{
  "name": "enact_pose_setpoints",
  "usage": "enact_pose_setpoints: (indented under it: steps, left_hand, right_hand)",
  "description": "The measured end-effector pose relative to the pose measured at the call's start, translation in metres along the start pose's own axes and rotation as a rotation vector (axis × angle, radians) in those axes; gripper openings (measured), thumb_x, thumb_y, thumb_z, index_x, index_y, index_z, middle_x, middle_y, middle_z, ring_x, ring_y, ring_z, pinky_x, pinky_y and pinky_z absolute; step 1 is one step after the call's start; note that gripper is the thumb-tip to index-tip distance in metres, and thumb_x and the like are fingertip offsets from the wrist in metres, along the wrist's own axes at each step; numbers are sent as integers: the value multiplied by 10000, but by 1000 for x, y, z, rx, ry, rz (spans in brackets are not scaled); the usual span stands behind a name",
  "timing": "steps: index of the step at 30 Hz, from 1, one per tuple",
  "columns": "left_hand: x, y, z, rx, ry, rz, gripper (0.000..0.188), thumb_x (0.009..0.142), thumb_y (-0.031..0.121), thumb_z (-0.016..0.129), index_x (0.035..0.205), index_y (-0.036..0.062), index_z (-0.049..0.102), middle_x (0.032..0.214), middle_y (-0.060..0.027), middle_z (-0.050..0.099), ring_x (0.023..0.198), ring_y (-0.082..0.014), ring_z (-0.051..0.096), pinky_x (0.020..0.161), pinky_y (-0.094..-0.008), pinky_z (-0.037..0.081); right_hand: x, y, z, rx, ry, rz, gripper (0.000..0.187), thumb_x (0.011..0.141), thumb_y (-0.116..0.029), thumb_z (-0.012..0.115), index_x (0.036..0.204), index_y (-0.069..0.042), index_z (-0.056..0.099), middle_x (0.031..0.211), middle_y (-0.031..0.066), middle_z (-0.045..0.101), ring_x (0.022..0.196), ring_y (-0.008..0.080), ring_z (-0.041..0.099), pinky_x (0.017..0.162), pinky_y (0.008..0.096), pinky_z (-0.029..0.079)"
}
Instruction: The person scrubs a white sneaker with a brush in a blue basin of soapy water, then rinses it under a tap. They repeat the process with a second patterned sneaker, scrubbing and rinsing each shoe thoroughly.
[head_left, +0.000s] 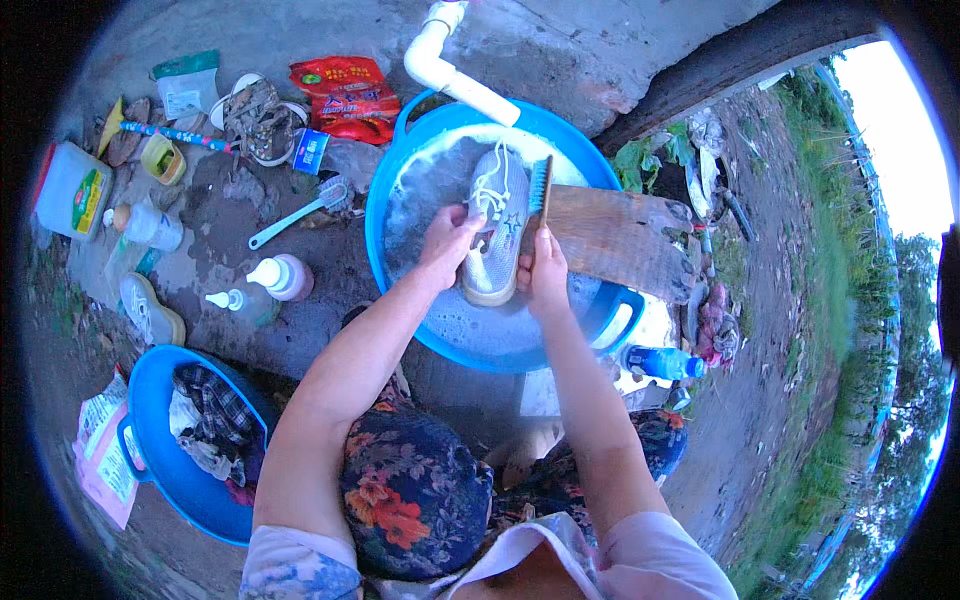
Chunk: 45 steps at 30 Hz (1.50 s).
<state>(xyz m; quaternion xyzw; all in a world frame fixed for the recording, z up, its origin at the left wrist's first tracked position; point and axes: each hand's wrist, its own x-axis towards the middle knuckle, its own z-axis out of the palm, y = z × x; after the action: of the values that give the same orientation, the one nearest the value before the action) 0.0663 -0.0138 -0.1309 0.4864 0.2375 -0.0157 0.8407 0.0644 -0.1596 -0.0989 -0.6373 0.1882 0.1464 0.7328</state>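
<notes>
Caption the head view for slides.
Left hand grips a grey laced shoe at a sudsy blue plastic tub; right hand holds a blue-bristled brush.

The one view looks out from the person's head, through the left of two fisheye cameras worn side by side, and faces steeply down over the patterned trousers to the large blue basin near mid-picture. The left forearm and right forearm enter from below, close to the lens; the left hand and right hand lie farther off, near the centre. The wide lens reaches a white pipe at the top and greenery at the right, where bending and glare leave the far background hard to read.
</notes>
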Motion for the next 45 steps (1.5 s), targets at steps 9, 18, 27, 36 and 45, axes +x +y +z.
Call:
enact_pose_setpoints:
  steps: [9, 18, 27, 36, 45]
  left_hand:
    - [-25, 19, 15, -313, -395, -284, 517, 912, 389, 500, 1321, 87, 404, 1169, -88, 558, 1062, -189, 532, 908, -344, 423]
    - [-13, 29, -13, 1079, 392, 695, 763, 716, 172, 709, 1353, 62, 302, 1006, -201, 559, 937, -374, 542, 821, -457, 440]
    - [-13, -6, 6, 1564, 93, 354, 743, 758, 300, 680, 1372, 392, 273, 1414, -242, 183, 1252, -504, 255, 920, -676, 277]
    - [0, 8, 11, 1706, 31, 149, 802, 779, 300, 644, 1403, 445, 161, 1405, -226, 262, 1242, -432, 328, 957, -611, 282]
    - [-56, 65, 27, 1741, 109, 462, 941, 676, 294, 719, 1433, 178, 172, 1318, -163, 415, 1189, -371, 392, 942, -529, 305]
  right_hand:
    - [-10, -27, -24, 369, -186, 309, 286, 919, -490, 448, 950, -206, 469, 578, -60, 387, 454, 65, 334, 423, 233, 267]
    - [-50, -64, -35, 48, -197, 245, 178, 871, -235, 616, 979, -156, 498, 593, -53, 393, 433, 67, 338, 380, 231, 258]
    - [-55, -115, -133, -221, 67, -210, 398, 875, -172, 593, 1228, -25, 482, 594, -51, 404, 421, 45, 361, 372, 205, 262]
    - [-44, -114, -164, -277, 136, -212, 343, 871, -160, 593, 1176, -39, 495, 599, -51, 398, 446, 42, 353, 390, 200, 243]
    - [-53, -111, -211, -367, 373, -418, 342, 788, -182, 669, 1047, 15, 561, 704, 16, 526, 583, 89, 460, 504, 251, 372]
